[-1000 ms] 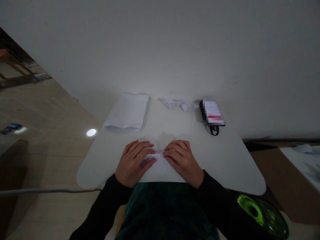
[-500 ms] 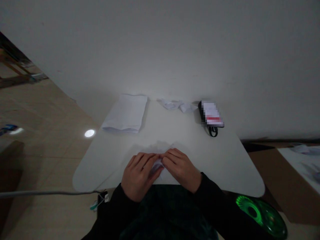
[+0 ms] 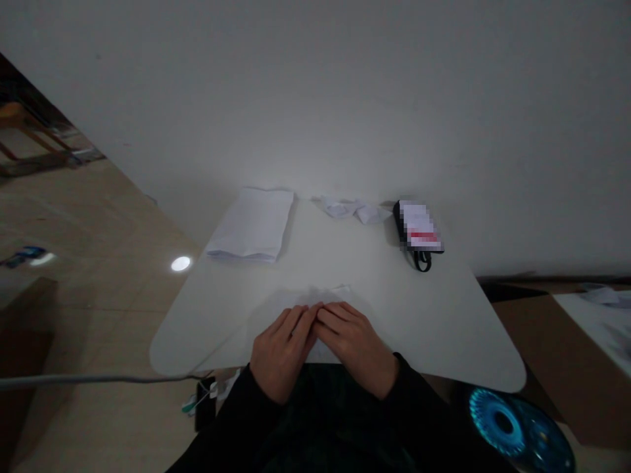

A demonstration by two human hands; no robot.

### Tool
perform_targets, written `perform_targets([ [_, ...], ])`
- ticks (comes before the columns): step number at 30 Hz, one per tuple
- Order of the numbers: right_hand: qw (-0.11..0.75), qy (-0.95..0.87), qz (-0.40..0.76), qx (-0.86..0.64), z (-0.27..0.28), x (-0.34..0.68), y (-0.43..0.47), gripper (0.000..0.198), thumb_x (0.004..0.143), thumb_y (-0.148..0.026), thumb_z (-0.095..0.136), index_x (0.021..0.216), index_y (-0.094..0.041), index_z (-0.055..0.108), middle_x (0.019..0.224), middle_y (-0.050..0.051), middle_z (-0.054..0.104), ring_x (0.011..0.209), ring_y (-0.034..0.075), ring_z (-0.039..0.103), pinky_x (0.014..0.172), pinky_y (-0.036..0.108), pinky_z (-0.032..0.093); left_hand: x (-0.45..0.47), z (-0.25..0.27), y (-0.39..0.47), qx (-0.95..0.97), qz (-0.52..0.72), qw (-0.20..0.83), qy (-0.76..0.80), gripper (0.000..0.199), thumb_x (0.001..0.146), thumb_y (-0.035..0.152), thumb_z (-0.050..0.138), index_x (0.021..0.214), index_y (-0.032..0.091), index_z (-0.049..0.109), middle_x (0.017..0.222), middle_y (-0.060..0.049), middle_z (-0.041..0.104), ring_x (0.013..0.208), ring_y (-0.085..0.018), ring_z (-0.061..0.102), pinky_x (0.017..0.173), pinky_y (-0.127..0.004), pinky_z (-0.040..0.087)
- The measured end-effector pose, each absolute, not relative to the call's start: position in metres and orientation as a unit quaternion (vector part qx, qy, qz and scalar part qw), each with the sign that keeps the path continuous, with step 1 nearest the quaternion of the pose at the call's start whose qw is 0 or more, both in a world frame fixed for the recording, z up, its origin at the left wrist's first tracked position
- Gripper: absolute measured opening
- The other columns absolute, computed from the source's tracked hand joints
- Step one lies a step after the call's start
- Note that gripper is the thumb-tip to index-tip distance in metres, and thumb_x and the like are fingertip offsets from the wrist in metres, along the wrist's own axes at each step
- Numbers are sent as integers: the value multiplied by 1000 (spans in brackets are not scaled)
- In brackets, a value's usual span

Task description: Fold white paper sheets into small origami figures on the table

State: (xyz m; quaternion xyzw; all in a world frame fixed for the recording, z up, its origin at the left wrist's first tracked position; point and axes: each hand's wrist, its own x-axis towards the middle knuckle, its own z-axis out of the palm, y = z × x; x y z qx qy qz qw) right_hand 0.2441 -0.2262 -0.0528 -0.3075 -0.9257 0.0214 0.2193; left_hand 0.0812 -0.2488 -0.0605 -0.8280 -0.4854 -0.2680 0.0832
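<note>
A white sheet of paper (image 3: 321, 353) lies at the table's near edge, mostly covered by my hands. My left hand (image 3: 284, 348) is closed on it from the left, fingers bent and tips pressed together. From the right, my right hand (image 3: 352, 341) is closed on the same paper, its fingertips meeting those of the left. A corner of paper shows just beyond the fingers. The folds under my palms are hidden.
On the white table (image 3: 409, 315) lie a stack of white paper (image 3: 254, 223), two folded paper pieces (image 3: 367, 212) by the wall, and a black case (image 3: 421, 226) with a strap. A cardboard box (image 3: 557, 361) and a lit fan (image 3: 497, 420) stand at right.
My left hand has shifted right and its thumb has tucked in, closing the gap between my hands. The fan's light has turned from green to blue.
</note>
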Motion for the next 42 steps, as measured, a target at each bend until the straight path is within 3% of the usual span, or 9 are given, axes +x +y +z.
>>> perform_targets([
  [3,206,-919,24,-336,-57,245,-227,13,90,-14,55,99,-15,63,99,7,67,93,20,58,83,35,49,81,-59,-250,-827,-237,76,-505,27,92,18,48,117,16,58,101,-7,69,87,-19,65,71,-28,56],
  [8,213,-893,36,-394,-63,246,-237,33,85,-4,53,114,-16,61,113,7,66,99,22,58,85,37,47,76,-58,-257,-841,-218,66,-491,35,89,14,49,123,12,57,124,-9,63,103,-21,62,87,-33,53],
  [13,238,-873,42,-424,-68,253,-242,46,79,4,50,120,-15,59,116,7,66,103,23,57,87,39,46,66,-59,-267,-840,-215,84,-491,38,89,17,50,126,11,56,125,-10,63,108,-23,60,92,-36,49],
  [21,271,-834,22,-480,-72,272,-242,45,78,4,48,115,-16,64,110,9,68,98,26,56,84,43,47,45,-63,-275,-820,-180,128,-528,46,87,29,53,130,12,52,119,-12,65,99,-28,61,83,-44,44],
  [27,298,-825,22,-479,-74,272,-244,38,83,-1,46,115,-14,63,107,11,66,100,26,54,85,44,48,47,-53,-273,-802,-203,138,-544,44,85,36,56,121,11,57,116,-16,65,108,-31,59,99,-50,38],
  [31,277,-829,8,-486,-72,270,-245,36,82,-2,50,112,-15,64,107,10,67,99,27,53,84,43,46,82,-57,-267,-862,-196,104,-456,60,87,39,51,136,5,42,138,-19,50,128,-28,47,105,-42,39],
  [37,277,-826,12,-491,-71,272,-244,38,80,-2,53,113,-17,64,111,8,67,100,26,54,86,43,44,83,-72,-266,-868,-210,110,-437,68,86,50,53,137,7,43,136,-17,54,124,-28,51,101,-41,43],
  [42,293,-826,10,-481,-72,273,-246,36,80,-1,53,110,-17,65,107,9,68,101,25,55,87,44,45,45,-67,-276,-862,-206,139,-442,58,86,40,58,136,12,46,130,-13,59,116,-27,58,95,-39,44],
])
